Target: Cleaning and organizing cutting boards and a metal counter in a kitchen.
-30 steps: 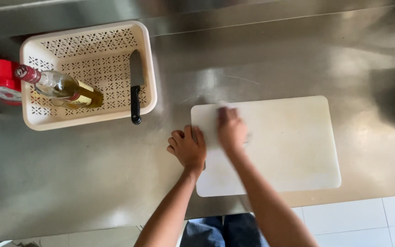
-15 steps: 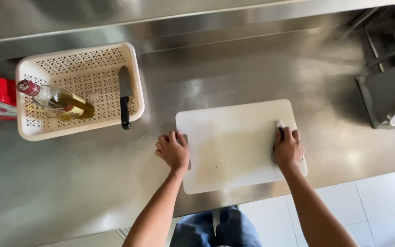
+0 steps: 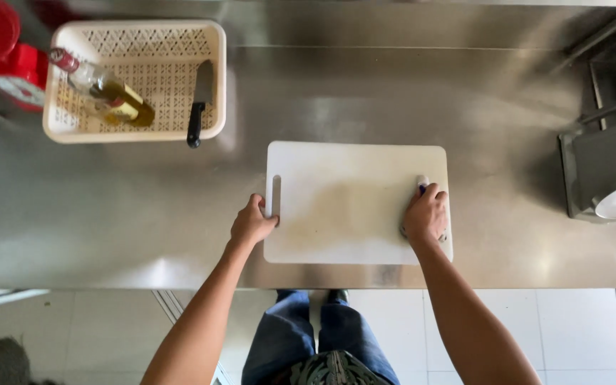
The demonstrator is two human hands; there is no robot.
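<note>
Gripping, left hand [image 3: 252, 222]: I see my fingers curled on the white cutting board's [image 3: 344, 207] left edge, mid-desk [image 3: 144, 214].
Right hand [image 3: 425, 216]: closed over a small object, possibly a scrubber [image 3: 422, 183], on the board's right side.

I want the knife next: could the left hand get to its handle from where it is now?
Probably yes. The left hand rests at the cutting board edge, and only bare counter lies between it and the knife handle overhanging the basket rim.
</note>
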